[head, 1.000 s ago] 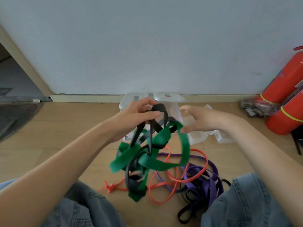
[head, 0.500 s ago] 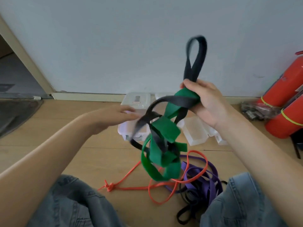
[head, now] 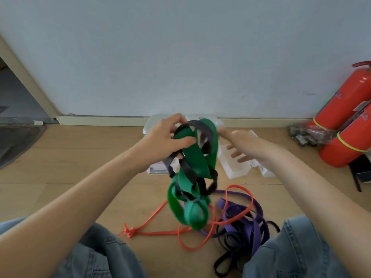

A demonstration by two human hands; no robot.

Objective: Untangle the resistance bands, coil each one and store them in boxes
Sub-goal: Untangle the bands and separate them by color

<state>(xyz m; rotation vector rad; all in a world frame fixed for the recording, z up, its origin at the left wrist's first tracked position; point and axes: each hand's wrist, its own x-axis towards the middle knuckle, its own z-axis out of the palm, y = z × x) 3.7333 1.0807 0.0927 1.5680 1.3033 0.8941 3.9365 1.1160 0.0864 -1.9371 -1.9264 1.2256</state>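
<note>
A wide green band (head: 193,161) wound together with a narrow black band (head: 187,171) hangs in the air above the floor. My left hand (head: 168,137) grips the top of this tangle, thumb across the green band. My right hand (head: 244,146) is just right of it with fingers spread and holds nothing. On the floor below lie an orange band (head: 160,232) with a knot, a purple band (head: 255,223) and another black band (head: 226,259), loosely heaped. Clear plastic boxes (head: 235,167) stand behind the hands near the wall.
Two red fire extinguishers (head: 345,109) lean at the right, with a plastic bag of small items (head: 307,135) beside them. My knees in jeans (head: 295,251) frame the heap. A dark mat (head: 16,141) lies at the left by a doorway.
My right hand let go of the tangle it had lifted high and opened. My left hand took hold of the top of the green and black bands, which dropped lower.
</note>
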